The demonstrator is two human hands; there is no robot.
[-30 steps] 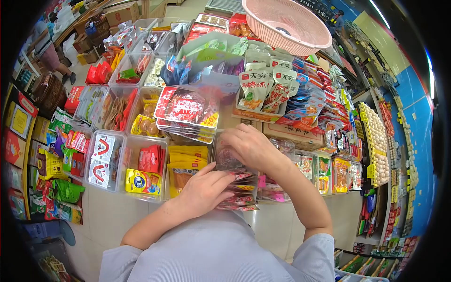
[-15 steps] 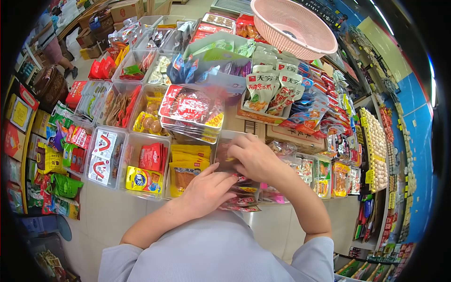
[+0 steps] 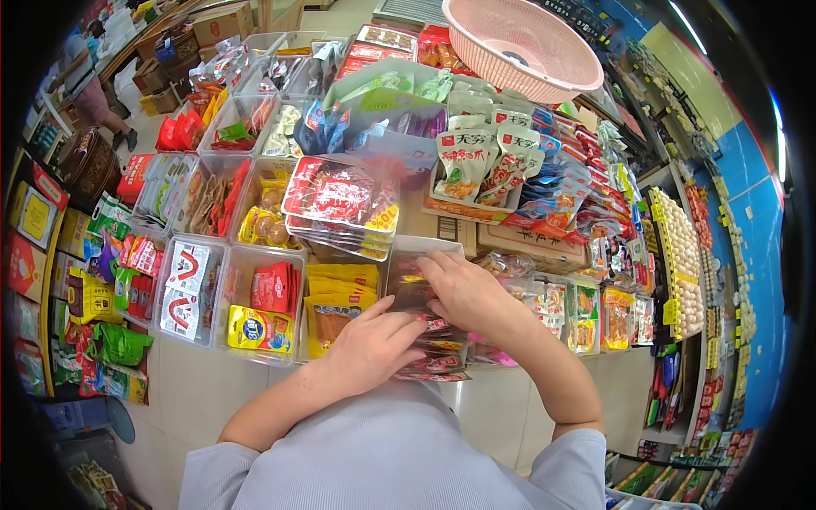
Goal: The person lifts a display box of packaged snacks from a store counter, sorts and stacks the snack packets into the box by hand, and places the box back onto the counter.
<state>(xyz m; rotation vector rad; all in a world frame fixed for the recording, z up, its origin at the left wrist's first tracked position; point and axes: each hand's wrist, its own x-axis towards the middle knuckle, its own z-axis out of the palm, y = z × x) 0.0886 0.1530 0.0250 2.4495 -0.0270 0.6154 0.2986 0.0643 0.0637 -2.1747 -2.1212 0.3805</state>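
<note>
A clear plastic bin [image 3: 446,246] stands in front of me, with a stack of dark red snack packets [image 3: 438,361] at its near end. My right hand [image 3: 467,293] reaches down into the bin from the right, its fingers bent over the packets. What lies under those fingertips is hidden. My left hand [image 3: 374,344] rests at the bin's left near side, fingers stretched out and touching the upper packets. Just left of it, yellow snack bags [image 3: 340,293] fill the neighbouring bin. Behind them lies a pile of red-and-white trays [image 3: 336,195].
Bins of red and yellow packets [image 3: 272,289] and white packets [image 3: 187,285] line the left. White pouches [image 3: 467,161] stand in a carton behind. A pink basket [image 3: 518,51] sits at the back; egg trays [image 3: 676,263] are right. A person [image 3: 89,93] stands far left.
My right hand's fingers have shifted slightly within the bin, and its index finger reaches further out. My left hand keeps nearly the same place. The view has moved slightly.
</note>
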